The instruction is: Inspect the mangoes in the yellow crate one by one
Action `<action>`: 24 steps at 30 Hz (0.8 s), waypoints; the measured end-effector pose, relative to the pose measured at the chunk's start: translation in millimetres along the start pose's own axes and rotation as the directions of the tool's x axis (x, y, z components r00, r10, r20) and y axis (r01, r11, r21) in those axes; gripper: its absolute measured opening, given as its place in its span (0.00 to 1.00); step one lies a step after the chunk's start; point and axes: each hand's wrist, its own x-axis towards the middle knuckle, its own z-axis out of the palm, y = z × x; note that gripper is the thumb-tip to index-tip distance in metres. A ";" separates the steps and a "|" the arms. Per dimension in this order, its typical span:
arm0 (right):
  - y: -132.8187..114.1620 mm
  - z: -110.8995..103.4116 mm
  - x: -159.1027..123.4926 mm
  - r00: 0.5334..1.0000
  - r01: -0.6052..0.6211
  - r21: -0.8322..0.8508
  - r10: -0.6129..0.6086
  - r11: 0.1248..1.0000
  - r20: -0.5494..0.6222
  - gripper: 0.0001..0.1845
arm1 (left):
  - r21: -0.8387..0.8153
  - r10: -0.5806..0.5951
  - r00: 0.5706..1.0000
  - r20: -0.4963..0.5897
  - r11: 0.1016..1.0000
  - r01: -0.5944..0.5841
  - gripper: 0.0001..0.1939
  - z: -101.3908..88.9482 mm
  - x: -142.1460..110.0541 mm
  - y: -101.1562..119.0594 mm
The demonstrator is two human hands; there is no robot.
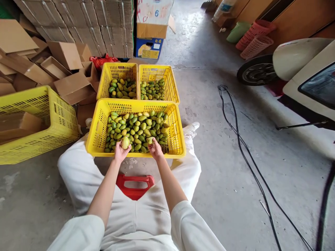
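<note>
My left hand [121,152] is closed around a pale green mango [125,142] at the near rim of the front yellow crate [136,104]. Just to its right, my right hand [155,149] grips another green mango [150,140], partly covered by the fingers. Below both hands, many small green and yellowish mangoes [141,125] lie loose in that crate. Behind it stand two more yellow crates: the left one [119,68] holds mangoes [123,89], and the right one [171,83] has smaller-looking mangoes [152,90] in it.
At left is another yellow crate [62,115] with cardboard inside, beside a heap of cardboard boxes [70,83]. A red stool [135,190] shows between my legs. Black cables [239,136] run over the floor at right, near a parked vehicle [309,66].
</note>
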 end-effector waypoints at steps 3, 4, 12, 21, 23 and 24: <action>-1.7 2.5 -0.8 0.999 -0.032 0.057 0.034 0.998 -0.040 0.22 | 0.000 0.026 1.000 -0.018 1.000 -0.026 0.07 -0.8 2.1 -3.0; -2.5 3.2 -1.5 0.998 -0.040 0.075 0.043 0.996 -0.047 0.20 | -0.003 0.037 0.999 -0.029 0.999 -0.037 0.07 -1.2 3.1 -3.7; -11.3 6.7 -10.1 0.995 -0.093 0.182 0.096 0.979 -0.007 0.18 | -0.014 0.071 0.995 -0.074 0.997 -0.072 0.14 0.3 5.1 -3.1; -10.6 7.0 -5.7 0.992 -0.124 0.204 0.126 0.971 0.005 0.22 | -0.043 -0.007 0.999 -0.039 0.999 0.005 0.21 2.3 0.4 3.2; -9.1 7.0 -4.1 0.990 -0.139 0.211 0.142 0.968 -0.001 0.22 | -0.031 -0.022 0.999 -0.040 0.999 0.020 0.22 2.7 1.8 3.8; -8.9 7.0 -3.7 0.989 -0.144 0.218 0.148 0.965 -0.004 0.21 | -0.026 -0.029 0.999 -0.041 0.999 0.028 0.22 3.5 2.5 4.0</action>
